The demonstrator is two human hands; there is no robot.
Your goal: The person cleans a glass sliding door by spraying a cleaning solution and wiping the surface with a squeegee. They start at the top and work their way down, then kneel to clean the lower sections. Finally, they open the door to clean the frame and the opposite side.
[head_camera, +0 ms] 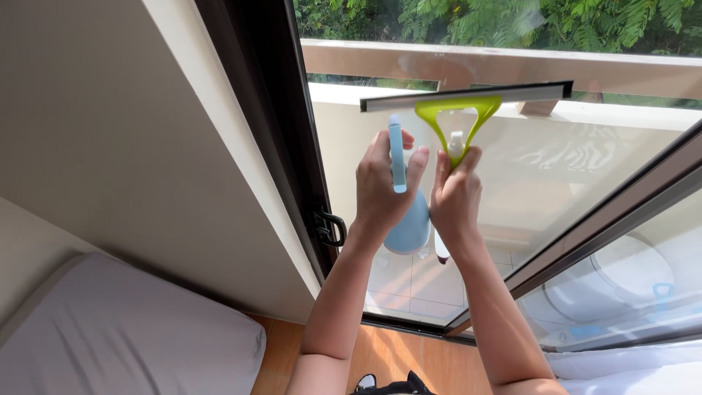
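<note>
One squeegee (466,99), one blue spray bottle (406,212), both raised against the glass door (585,168). My left hand (380,192) had its fingers closed round the bottle; my right hand (455,197) pinched the squeegee's green handle. One pillow (124,329) below.

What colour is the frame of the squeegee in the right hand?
The squeegee frame is lime green, with a grey blade bar on top. The head view shows it, held up by the right hand.

Strong daylight came in through the glass door (526,183), which carried pale reflections and a milky glare, while the wall (124,132) on the left lay in soft shade, the picture stayed sharp throughout, and straight lines bowed slightly toward the edges.
</note>
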